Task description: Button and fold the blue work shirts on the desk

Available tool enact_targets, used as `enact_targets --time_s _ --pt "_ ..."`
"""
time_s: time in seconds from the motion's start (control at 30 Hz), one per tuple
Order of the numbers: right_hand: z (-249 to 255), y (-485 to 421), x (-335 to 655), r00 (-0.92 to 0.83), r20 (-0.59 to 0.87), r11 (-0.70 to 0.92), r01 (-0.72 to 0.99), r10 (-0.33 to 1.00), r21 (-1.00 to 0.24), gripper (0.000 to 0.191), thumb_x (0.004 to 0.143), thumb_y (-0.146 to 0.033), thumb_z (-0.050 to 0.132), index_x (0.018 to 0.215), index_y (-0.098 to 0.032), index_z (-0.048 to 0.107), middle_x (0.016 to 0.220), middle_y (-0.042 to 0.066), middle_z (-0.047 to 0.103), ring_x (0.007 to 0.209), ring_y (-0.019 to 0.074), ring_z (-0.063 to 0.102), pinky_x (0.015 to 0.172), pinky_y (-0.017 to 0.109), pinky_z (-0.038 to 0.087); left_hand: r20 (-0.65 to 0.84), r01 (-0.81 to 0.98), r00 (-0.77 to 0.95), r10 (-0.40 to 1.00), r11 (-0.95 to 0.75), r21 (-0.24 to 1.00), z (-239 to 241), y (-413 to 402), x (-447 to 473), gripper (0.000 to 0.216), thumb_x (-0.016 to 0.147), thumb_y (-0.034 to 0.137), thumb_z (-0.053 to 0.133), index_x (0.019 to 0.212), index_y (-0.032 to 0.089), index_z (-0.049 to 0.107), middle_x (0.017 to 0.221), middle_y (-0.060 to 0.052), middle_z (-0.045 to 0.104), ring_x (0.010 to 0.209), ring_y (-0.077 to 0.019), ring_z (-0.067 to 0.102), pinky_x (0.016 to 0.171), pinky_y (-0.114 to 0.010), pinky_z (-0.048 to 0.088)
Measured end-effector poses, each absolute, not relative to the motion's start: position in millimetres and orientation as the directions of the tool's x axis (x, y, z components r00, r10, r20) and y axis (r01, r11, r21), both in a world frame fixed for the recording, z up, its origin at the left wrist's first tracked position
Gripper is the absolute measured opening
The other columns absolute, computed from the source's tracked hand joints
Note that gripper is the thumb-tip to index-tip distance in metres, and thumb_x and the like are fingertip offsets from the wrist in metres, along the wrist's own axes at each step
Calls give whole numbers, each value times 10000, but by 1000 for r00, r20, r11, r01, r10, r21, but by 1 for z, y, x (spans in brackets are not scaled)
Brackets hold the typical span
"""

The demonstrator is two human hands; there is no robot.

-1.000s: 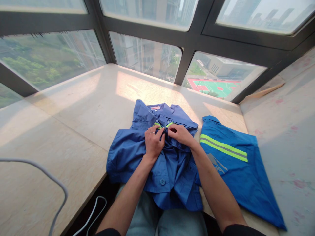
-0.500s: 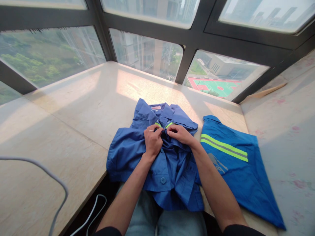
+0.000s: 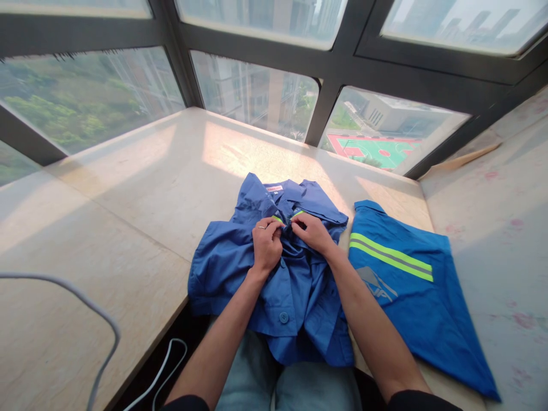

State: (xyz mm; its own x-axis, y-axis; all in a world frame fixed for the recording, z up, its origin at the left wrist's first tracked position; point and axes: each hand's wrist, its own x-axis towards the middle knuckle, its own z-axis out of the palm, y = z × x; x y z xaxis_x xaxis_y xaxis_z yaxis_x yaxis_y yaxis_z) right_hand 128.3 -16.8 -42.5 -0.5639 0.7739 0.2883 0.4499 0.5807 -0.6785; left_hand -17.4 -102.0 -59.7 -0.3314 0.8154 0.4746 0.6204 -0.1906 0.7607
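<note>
A blue work shirt (image 3: pixel 231 262) with a collar and yellow-green reflective trim lies crumpled at the near edge of the pale stone sill (image 3: pixel 141 188), its hem hanging over my lap. My left hand (image 3: pixel 266 246), a ring on one finger, pinches the left side of the shirt's front opening just below the collar. Touching it fingertip to fingertip, my right hand (image 3: pixel 311 232) pinches the other side of the opening. A blue button (image 3: pixel 283 315) shows lower on the front.
A second blue garment (image 3: pixel 411 291) with yellow-green and grey stripes lies flat to the right. A white cable (image 3: pixel 103 325) loops over the sill's left edge. Dark-framed windows (image 3: pixel 325 85) close off the far side. A pink-stained surface (image 3: pixel 505 240) lies at the right.
The shirt has shifted slightly to the right. Both hands stay pinched at the front opening, their fingers working a little closer to the collar.
</note>
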Motion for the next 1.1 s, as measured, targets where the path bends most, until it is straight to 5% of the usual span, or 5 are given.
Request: enact_targets --time_s 0.17,0.3,0.53,0.87,1.1 --pt "-32 -16 130 -322 259 379 397 910 -836 60 738 -260 501 692 -225 484 638 -28 490 620 150 454 605 268 384 476 505 -541 693 -185 843 -64 -100 -21 126 914 210 477 941 195 600 983 -84 623 978 -215 583 913 -360 466" --pt "-20 -10 136 -159 167 173 22 973 -985 114 731 -276 503 664 -238 419 577 -47 435 572 136 438 561 246 412 400 379 -691 602 -169 910 -66 -100 -23 158 946 304 458 983 196 567 991 -75 606 935 -193 576 856 -321 464" --pt "7 2 160 -4 -71 -56 -662 997 -747 67 669 -267 553 682 -225 503 604 -51 572 670 167 643 663 278 556 225 175 -913 340 -173 969 -70 -101 -37 212 888 390 532 959 192 556 893 -33 571 832 -165 538 801 -286 437" --pt "7 10 168 53 -319 -222 -609 946 -762 107 661 -183 655 747 -196 594 660 -26 657 625 139 649 624 254 555 -45 -57 -985 166 -71 996 4 -59 -136 174 770 152 462 612 212 420 613 28 411 725 -162 489 772 -314 444" --pt "36 -17 164 -38 -56 -67 -416 998 -907 218 658 -284 753 845 -201 677 902 8 701 815 136 642 730 254 499 173 123 -968 181 -256 959 142 -18 -192 183 791 64 408 650 179 425 700 5 485 796 -129 485 838 -309 450"
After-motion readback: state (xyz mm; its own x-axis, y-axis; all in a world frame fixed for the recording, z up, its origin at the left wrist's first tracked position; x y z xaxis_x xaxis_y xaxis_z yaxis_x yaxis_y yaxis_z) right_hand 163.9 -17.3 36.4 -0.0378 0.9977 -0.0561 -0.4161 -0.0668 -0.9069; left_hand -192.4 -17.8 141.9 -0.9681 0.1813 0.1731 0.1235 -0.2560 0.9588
